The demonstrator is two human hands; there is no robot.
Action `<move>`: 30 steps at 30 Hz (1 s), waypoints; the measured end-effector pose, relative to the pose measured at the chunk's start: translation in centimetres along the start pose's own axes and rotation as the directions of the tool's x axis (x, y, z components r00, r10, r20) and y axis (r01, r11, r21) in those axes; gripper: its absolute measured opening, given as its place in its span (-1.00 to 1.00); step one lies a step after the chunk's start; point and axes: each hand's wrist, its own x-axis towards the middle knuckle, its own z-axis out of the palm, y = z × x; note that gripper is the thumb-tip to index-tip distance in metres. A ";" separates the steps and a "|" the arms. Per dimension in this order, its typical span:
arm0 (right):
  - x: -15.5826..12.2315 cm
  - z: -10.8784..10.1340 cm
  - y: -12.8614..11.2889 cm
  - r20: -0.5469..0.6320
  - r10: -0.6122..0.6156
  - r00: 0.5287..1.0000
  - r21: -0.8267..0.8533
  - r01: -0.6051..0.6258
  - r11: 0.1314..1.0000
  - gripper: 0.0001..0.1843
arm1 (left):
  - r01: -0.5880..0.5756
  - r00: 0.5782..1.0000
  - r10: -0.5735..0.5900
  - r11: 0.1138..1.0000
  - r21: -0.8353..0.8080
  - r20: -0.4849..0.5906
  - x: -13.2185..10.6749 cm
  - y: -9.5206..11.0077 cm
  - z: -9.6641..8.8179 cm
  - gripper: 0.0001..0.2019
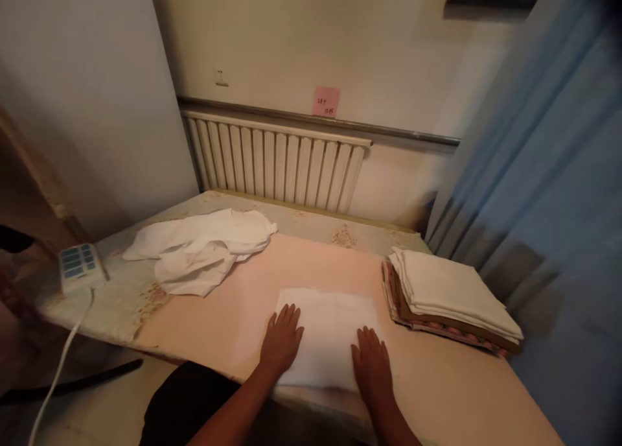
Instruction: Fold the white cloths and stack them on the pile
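A white cloth (326,332), folded into a flat rectangle, lies near the front edge of the table. On its left side my left hand (282,339) rests palm down, fingers stretched out. My right hand (372,363) presses flat on its right side, also with fingers extended. Farther back to the left is a loosely crumpled white garment (204,245). To the right sits a stack of folded fabrics (451,290), with cream cloth on top and brown and patterned layers below.
The table (233,329) has a pinkish cover over a floral cloth. At its left corner a power strip (80,264) trails a white cable (63,362). Behind stands a radiator (276,164) below a pink note (325,102). A blue curtain (549,193) hangs on the right.
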 end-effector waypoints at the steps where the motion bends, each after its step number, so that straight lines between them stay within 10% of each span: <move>1: 0.1 -0.1 -0.8 0.001 -0.016 1.000 0.006 0.016 1.000 -0.49 | 0.001 1.000 -0.001 1.000 0.004 0.002 0.0 0.0 0.0 -0.54; 10: 1.0 0.3 -6.7 0.075 -0.303 0.950 0.116 0.294 0.949 -0.52 | 0.004 1.000 -0.004 1.000 0.012 0.008 -0.1 0.2 -0.4 -0.55; 30: -1.8 -1.2 -1.3 0.125 -0.136 0.983 0.086 0.126 0.988 -0.51 | 0.008 1.000 -0.008 1.000 -0.018 0.017 0.2 0.0 -0.2 -0.54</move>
